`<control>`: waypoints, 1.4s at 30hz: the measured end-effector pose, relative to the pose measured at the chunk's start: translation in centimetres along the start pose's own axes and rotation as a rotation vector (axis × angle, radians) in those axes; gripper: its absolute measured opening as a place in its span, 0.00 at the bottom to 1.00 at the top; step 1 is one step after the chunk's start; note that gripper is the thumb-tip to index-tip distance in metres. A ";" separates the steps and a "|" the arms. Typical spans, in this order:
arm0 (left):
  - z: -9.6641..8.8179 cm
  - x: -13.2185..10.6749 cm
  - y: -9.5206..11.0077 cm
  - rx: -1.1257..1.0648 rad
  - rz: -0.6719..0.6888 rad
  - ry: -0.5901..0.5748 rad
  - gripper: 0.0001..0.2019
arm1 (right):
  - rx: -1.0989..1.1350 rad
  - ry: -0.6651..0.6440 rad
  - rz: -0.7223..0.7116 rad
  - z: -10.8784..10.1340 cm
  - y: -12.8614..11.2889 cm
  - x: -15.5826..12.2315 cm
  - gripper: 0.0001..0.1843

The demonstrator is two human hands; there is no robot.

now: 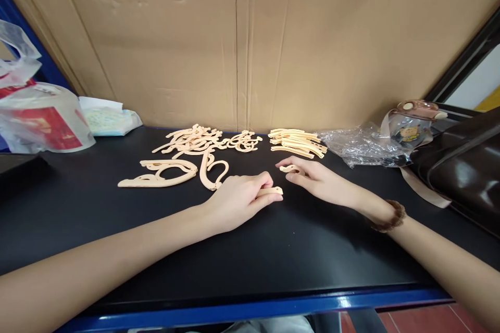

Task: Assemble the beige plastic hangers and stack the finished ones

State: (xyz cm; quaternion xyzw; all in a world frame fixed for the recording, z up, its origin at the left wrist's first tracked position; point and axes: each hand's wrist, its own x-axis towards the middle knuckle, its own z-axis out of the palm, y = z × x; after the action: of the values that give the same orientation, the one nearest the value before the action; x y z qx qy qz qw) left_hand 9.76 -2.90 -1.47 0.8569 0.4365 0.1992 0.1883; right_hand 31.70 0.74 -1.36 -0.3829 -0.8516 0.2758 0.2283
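Note:
My left hand (pixel 244 200) is closed round a cream plastic hanger arm (pixel 276 191), whose end sticks out past the thumb. Most of that arm is hidden in the fingers. Behind the knuckles a curved cream hanger piece (pixel 203 169) with a hook shows; whether it joins the held arm I cannot tell. A small curved cream plastic piece (pixel 288 168) is pinched in my right hand (pixel 312 176), to the right of the left. Left of my hands lies a folded hanger (pixel 172 182). Straight hanger arms (pixel 295 141) are stacked beyond my right hand.
At the back is a loose pile of hooked cream parts (pixel 195 140). Clear plastic wrap (pixel 359 143), a cup with a strap (pixel 412 127) and a dark brown bag (pixel 464 161) sit right. A plastic bag (pixel 42 119) and tissue pack (pixel 107 118) stand left. Cardboard (pixel 187 41) walls the back.

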 end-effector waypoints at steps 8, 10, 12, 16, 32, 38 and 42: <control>0.0 -0.1 0.1 0.051 0.005 0.087 0.15 | 0.161 -0.096 -0.059 0.0 -1.9 -0.2 0.16; 0.0 0.0 0.0 0.047 0.003 0.086 0.15 | 0.183 -0.088 -0.057 0.0 -2.1 -0.3 0.14; -0.1 0.0 0.0 0.043 -0.006 0.082 0.15 | 0.206 -0.100 -0.067 0.3 -2.2 -0.3 0.14; -0.1 0.0 -0.2 0.036 -0.021 0.081 0.16 | 0.189 -0.030 -0.089 0.8 -2.3 -0.3 0.17; 0.0 0.2 -0.3 0.036 0.009 0.073 0.16 | 0.188 -0.047 -0.104 1.4 -2.0 -0.6 0.15; 0.1 0.1 -0.3 0.073 0.044 0.057 0.15 | 0.029 -0.019 -0.129 2.4 -1.9 -0.6 0.11; 0.1 0.0 -0.2 0.088 0.096 -0.018 0.14 | -0.183 0.018 -0.120 3.1 -2.1 -0.7 0.09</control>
State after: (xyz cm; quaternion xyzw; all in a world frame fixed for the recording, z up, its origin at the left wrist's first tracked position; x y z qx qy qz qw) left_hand 9.66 -2.80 -1.65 0.8862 0.4014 0.1806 0.1445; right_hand 29.21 -1.90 -2.44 -0.3529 -0.8925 0.1791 0.2162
